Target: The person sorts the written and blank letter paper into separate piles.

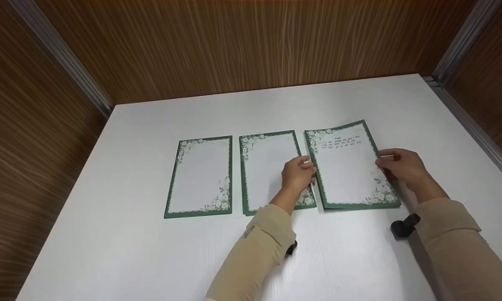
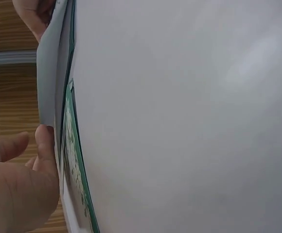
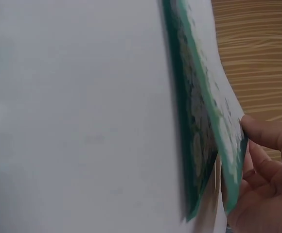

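A green-bordered sheet of stationery paper (image 1: 347, 173) with a few handwritten lines near its top lies at the right, over another sheet like it. My right hand (image 1: 403, 167) pinches its right edge, thumb on the top face; in the right wrist view the lifted sheet (image 3: 223, 131) stands apart from the sheet (image 3: 192, 131) beneath. At its left edge, my left hand (image 1: 297, 174) touches the paper with its fingertips, the thumb apart in the left wrist view. That hand also hides part of the middle stationery stack (image 1: 265, 175), whose visible face has no writing.
Another blank floral sheet (image 1: 200, 175) lies flat on the left of the white table (image 1: 129, 251). Wood-grain panels (image 1: 251, 46) stand behind the table and at both sides. Black devices (image 1: 403, 228) are worn at the wrists.
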